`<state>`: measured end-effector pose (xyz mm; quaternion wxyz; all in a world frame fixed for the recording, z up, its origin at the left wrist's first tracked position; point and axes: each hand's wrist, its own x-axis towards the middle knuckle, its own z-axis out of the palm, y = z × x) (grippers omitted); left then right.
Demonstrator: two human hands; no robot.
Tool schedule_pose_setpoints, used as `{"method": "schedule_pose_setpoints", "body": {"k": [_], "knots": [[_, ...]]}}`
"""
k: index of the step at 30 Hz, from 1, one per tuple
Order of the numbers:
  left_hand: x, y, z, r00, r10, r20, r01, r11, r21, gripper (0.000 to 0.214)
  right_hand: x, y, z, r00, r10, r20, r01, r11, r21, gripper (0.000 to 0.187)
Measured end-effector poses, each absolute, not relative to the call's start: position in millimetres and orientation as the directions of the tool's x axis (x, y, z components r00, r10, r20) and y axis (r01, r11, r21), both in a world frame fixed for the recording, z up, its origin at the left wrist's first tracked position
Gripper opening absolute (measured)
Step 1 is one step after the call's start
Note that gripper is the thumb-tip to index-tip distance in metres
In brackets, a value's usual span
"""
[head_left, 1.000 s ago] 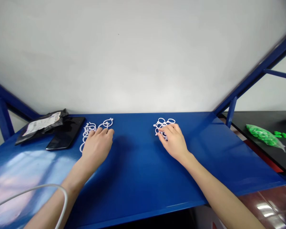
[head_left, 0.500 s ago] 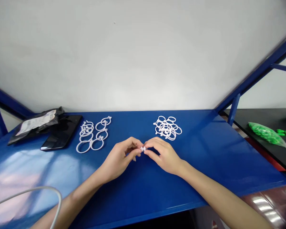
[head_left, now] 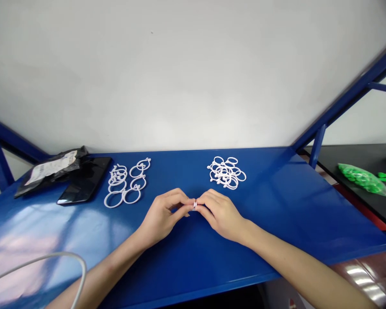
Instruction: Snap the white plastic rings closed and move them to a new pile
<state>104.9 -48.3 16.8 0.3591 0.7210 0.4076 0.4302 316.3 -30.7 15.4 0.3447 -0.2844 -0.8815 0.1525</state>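
My left hand and my right hand meet at the middle of the blue shelf, fingertips pinched together on a small white plastic ring. Most of that ring is hidden by the fingers. To the back left lie white rings laid out in rows. A loose heap of white rings sits behind my right hand.
A black phone and a black packet with a white label lie at the back left. A white cable curves at the lower left. A bag of green parts rests on a dark surface to the right. Blue frame struts rise on both sides.
A second ago my hands rested on the two ring groups; they came together at the middle with a ring between them. In the last half second they sank slightly toward the shelf.
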Motion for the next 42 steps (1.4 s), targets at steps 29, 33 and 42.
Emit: {"method": "schedule_pose_setpoints", "body": {"k": [29,33,42], "knots": [[28.8,-17.4,36.9,0.14,0.926,0.351,0.989,-0.149,0.0,0.037,344.6,9.9,22.3,-0.387,0.641,0.663,0.677,0.685,-0.268,0.01],[-5.8,-20.4,39.9,0.129,0.975,0.179,0.988,-0.11,-0.111,0.039,360.2,26.4,16.7,-0.356,0.705,0.614,0.8,0.569,-0.189,0.011],[-12.6,-17.2,30.1,0.214,0.959,0.186,0.977,-0.206,-0.062,0.024,343.3,9.5,21.7,-0.398,0.672,0.624,0.731,0.644,-0.228,0.013]]}}
